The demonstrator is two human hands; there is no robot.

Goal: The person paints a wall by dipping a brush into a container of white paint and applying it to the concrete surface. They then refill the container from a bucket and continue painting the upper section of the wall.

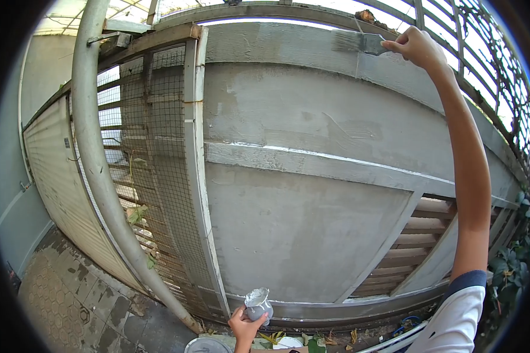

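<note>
My right hand (415, 48), raised at the upper right, is closed around the handle of a flat paintbrush (372, 44). The brush's dark bristles lie against the top rail (277, 44) of a grey-painted panel (300, 117). Low in the view, my left hand (244, 325) is wrapped round a small grey-smeared container (258, 306). Pale grey paint coats its open mouth. Patches of differing grey show across the panel, and a bright white line runs along its middle rail (312, 160).
Left of the panel stand a wire-mesh section (165, 135) and a thick curved pole (91, 147). A slatted opening (412, 241) lies at lower right. Paving tiles (70, 300) cover the ground. A round lid-like disc (208, 345) sits near my left hand, and leafy plants (509, 270) grow at right.
</note>
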